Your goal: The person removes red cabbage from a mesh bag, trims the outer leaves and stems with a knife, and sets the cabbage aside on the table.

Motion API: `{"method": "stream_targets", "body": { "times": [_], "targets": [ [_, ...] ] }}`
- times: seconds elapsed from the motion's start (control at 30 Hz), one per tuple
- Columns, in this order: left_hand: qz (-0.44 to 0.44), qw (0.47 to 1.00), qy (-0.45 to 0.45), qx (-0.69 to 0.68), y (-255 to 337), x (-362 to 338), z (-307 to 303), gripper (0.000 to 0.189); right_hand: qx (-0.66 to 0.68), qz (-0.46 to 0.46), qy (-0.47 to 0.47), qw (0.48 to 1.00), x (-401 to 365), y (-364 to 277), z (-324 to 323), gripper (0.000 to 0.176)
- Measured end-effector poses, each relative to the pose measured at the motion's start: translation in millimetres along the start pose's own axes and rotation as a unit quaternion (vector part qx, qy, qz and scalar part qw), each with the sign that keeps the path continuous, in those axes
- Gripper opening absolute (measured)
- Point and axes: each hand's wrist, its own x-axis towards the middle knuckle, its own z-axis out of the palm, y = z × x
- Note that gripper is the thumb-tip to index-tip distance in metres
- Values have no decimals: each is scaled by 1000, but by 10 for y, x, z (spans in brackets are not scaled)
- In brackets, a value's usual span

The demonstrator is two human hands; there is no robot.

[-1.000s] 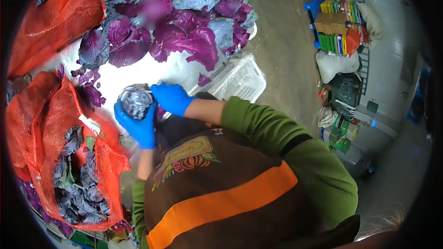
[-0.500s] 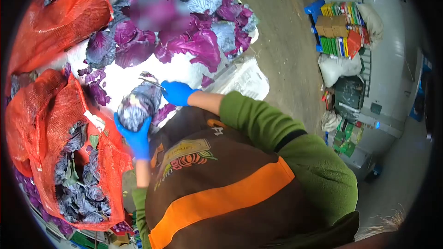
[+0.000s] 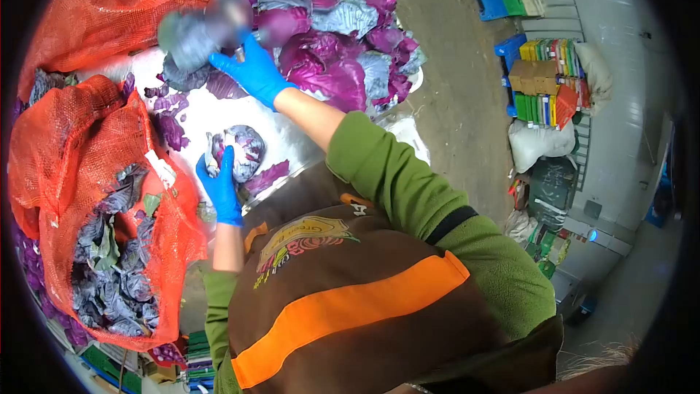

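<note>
Cabbage (image 3: 244, 152) beside net sack (image 3: 76, 153), leaf pile (image 3: 343, 22) beyond.

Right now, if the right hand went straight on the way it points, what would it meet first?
The right hand points up-left; first in line is the blurred grey-purple leaf at its fingertips, possibly touching. Behind that lies the orange net sack, though depth is unclear.
</note>
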Motion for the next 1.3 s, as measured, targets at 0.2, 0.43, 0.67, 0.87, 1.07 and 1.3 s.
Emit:
{"method": "stream_targets", "body": {
  "times": [0.2, 0.43, 0.67, 0.87, 1.07, 1.3],
  "targets": [
    [155, 921, -137, 332, 117, -161, -157, 91, -81, 121, -181, 973, -753, 251, -675, 38],
    [-110, 989, -35, -94, -61, 4, 154, 78, -97, 69, -175, 977, -1484, 433, -794, 43],
    [-53, 996, -32, 64, -98, -151, 303, 98, -287, 15, -187, 939, -1565, 216, -712, 46],
    [-41, 998, -39, 24, -62, -155, 343, 92, -363, -8, -176, 915, -1589, 234, -658, 47],
    [-25, 998, -35, 38, -207, -109, 350, 94, -411, -77, -122, 900, -1552, 325, -542, 47],
    [16, 993, -6, 118, -250, -215, 399, 98, -440, -17, -120, 890, -1324, 309, -395, 42]
  ]
}}
